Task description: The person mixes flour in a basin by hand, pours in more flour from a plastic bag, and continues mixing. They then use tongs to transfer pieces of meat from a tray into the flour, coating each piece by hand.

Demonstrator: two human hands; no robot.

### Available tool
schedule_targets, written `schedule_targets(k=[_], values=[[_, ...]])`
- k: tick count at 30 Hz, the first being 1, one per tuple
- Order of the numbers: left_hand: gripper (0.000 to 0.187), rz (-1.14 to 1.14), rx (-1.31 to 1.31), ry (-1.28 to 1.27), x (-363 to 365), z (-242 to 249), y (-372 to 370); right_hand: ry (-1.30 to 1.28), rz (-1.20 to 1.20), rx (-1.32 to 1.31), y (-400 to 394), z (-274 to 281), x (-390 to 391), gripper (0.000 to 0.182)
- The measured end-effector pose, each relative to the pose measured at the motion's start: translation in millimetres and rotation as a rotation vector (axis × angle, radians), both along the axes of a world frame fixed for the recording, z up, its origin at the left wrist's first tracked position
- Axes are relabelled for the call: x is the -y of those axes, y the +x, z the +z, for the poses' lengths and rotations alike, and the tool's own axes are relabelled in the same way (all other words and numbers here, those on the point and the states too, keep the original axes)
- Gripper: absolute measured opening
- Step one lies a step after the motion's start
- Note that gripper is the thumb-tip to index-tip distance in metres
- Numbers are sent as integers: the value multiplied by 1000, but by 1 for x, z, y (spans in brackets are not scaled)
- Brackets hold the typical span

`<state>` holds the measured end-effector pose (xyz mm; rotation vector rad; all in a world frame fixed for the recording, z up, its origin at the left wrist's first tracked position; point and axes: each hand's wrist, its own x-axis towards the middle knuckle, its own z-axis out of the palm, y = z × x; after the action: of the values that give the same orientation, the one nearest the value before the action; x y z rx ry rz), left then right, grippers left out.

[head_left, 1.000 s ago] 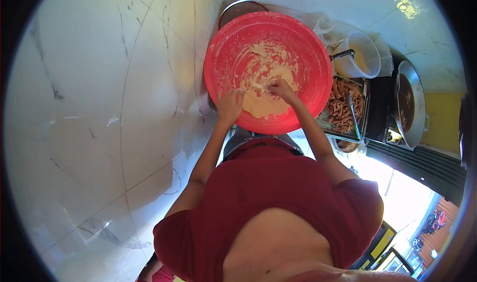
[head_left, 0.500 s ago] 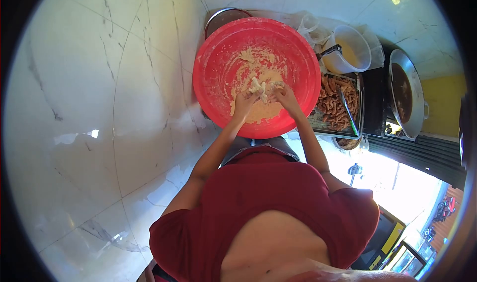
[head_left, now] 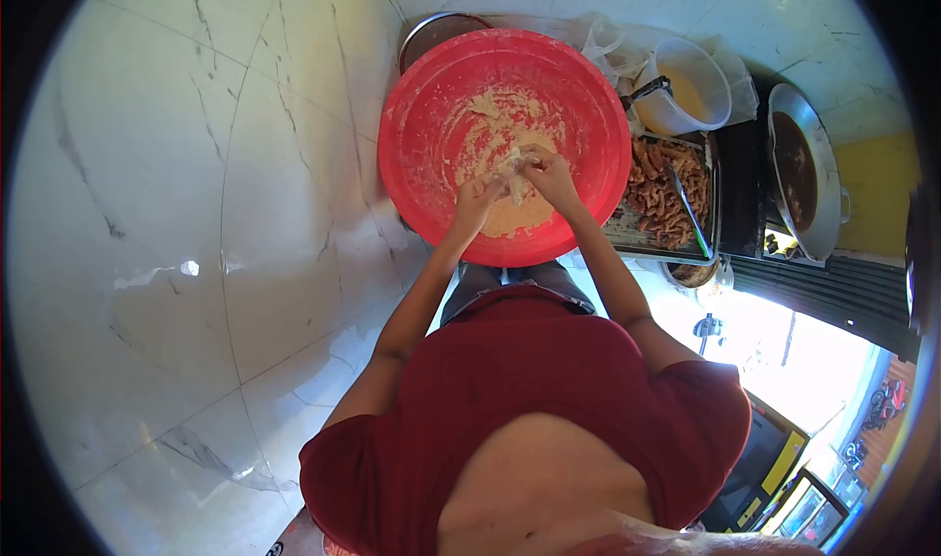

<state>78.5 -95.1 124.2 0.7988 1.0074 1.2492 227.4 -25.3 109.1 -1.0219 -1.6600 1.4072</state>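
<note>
Both hands are over the big red basin (head_left: 421, 135), and the left hand (head_left: 477, 203) and right hand (head_left: 549, 176) meet on a pale lump of dough (head_left: 512, 164), each grip closed around it just above the batter (head_left: 510, 213) spread on the basin's bottom. Right beside the basin sits a tray of fried strips (head_left: 667, 198), with a white bucket (head_left: 691, 86) behind it and a wok (head_left: 806, 179) further right.

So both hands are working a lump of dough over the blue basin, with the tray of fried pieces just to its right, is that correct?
Not quite: the basin is red, not blue, as the head view shows. The rest holds: the left hand and right hand meet on a lump of dough over it, and the tray of fried pieces sits just to its right.
</note>
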Motion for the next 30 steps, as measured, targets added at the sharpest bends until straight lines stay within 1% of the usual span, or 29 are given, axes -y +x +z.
schedule_targets(k=[1, 2, 5, 7, 8, 11, 13, 14, 17, 19, 21, 22, 23, 25, 28, 30], values=[[29, -18, -6, -11, -1, -8, -5, 8, -11, 8, 0, 3, 1, 29], [32, -34, -13, -21, -1, -14, -8, -47, -4, -39, -1, 5, 2, 28], [32, 69, -9, 25, 0, -6, -3, -188, -5, -153, -2, 13, 4, 26], [32, 70, -10, 5, 0, 3, -2, -256, -37, -192, -2, 19, 5, 24], [32, 70, -12, -5, 1, 5, -2, -244, -18, -177, -1, 17, 4, 24], [31, 1, 197, -162, 0, 2, -3, -232, 4, -129, 3, 3, -3, 25], [30, -75, 83, -173, 0, 6, -2, -254, -25, -88, 3, -1, -5, 25], [30, -112, 26, -178, 0, 8, -1, -252, -19, -118, 4, -2, -4, 26], [27, 11, 81, -159, 1, 9, 2, -261, -24, -174, 3, 9, 2, 28], [26, 105, 9, -94, -4, 0, -1, -283, -70, -170, 2, 28, 8, 30], [25, 191, -32, -41, -6, -2, -5, -212, 58, 31, 13, -6, 2, 31], [25, 229, -38, -20, -7, 1, -6, -176, 120, 131, 14, -9, 1, 32], [25, 266, -42, -1, -8, 5, -6, -161, 170, 122, 15, -13, 3, 32], [25, 263, -16, -19, -9, 12, -2, -133, 266, 103, 9, 12, 14, 33], [27, 224, -46, 4, -10, 5, 1, -168, 141, 128, 1, 33, 20, 28], [28, 193, -45, 37, -10, 6, 4, -115, 117, 216, 2, 25, 17, 29]])
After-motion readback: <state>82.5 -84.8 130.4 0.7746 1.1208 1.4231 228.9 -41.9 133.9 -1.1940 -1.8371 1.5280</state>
